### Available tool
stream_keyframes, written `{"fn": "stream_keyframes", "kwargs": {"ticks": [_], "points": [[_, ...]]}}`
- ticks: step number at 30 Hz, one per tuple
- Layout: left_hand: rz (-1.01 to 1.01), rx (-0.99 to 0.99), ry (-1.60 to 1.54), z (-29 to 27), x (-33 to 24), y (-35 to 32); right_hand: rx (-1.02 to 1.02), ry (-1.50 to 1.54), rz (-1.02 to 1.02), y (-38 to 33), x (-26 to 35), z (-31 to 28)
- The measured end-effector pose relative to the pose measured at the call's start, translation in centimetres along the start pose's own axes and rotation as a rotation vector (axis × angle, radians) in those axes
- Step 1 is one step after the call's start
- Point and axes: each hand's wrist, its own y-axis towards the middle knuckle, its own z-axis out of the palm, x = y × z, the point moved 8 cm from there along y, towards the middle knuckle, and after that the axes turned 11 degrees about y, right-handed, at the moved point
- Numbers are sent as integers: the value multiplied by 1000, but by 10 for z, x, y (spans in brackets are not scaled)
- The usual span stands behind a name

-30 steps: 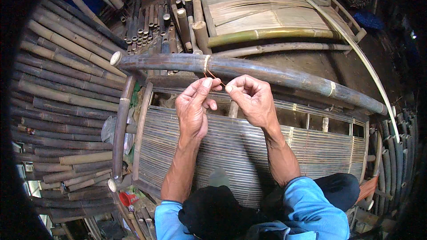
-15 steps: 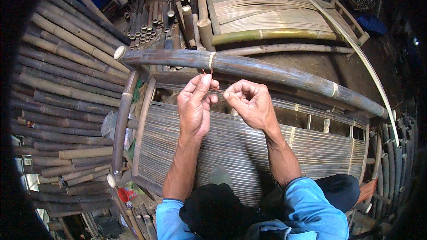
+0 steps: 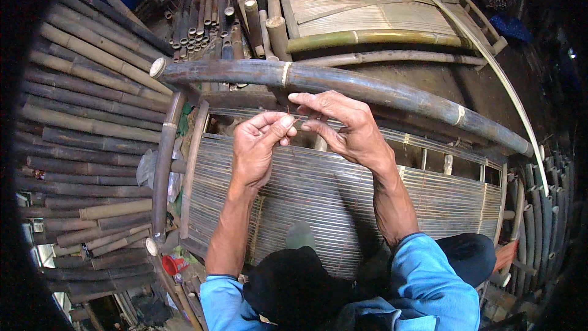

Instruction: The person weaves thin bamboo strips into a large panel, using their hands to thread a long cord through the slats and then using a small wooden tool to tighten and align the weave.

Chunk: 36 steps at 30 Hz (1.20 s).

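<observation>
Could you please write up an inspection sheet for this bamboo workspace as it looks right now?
Surface: slatted bamboo panel lying flat under both hands.
Job's things: thin strand pinched between the hands, too fine to tell its material; dark thick pole across the panel's far edge, with a pale binding near its middle.
Clutter: small red object on the ground at lower left.
Grippers: left hand and right hand close together, fingertips pinching the strand.
Cables: nothing seen.
Surroundings: stacked bamboo poles at left, cut pole ends beyond, a second bamboo frame farther back.
</observation>
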Motion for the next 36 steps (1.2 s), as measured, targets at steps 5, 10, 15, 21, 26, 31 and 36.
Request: {"fn": "stream_keyframes", "kwargs": {"ticks": [5, 10, 15, 21, 26, 31, 36], "points": [[-51, 57, 81, -4, 6, -3, 65, -29, -50, -1, 0, 8], [-104, 98, 163, -4, 6, -5, 129, -66, -81, -1, 1, 14], [-173, 138, 221, -5, 0, -12, 171, -47, -55, -2, -1, 16], [-95, 73, 281, -9, -9, -17, 111, -116, 79, -4, -10, 23], [44, -164, 448, -27, -18, -22, 48, 439, 536, -24, -50, 41], [13, -271, 304, -38, -6, -22, -124, 837, 735, -34, -71, 52], [48, -149, 111, -27, 3, -21, -60, 393, 542, -24, -50, 60]]}}
